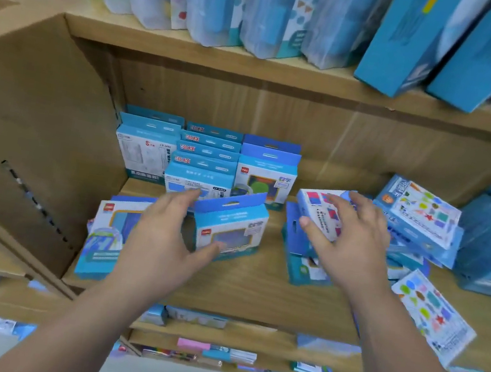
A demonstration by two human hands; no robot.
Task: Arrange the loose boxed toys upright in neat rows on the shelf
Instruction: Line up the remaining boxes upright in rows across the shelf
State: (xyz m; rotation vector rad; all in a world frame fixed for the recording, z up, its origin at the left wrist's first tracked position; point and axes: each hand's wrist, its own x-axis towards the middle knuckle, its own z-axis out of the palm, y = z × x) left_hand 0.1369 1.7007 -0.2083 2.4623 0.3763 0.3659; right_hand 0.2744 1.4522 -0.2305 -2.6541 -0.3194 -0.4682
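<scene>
far rows [206,160] stood upright already, left hand [162,237] gripped a tilted blue box [230,231], right hand [351,241] gripped a white box [321,218], loads of loose boxes [433,309] left lying on the shelf [253,293]

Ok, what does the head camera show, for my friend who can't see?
A person's left hand holds a tilted blue cardboard toy box on a wooden shelf, while the right hand grips a white box with pink squares. Behind stand upright boxes.

Bare shelf [259,291] is lying open between the tilted box [230,231] and the white box [324,219] held over the loose heap [419,219] at right. Upright rows [202,163] are blocking the back left, and a flat box [103,243] is filling the front-left corner.
</scene>
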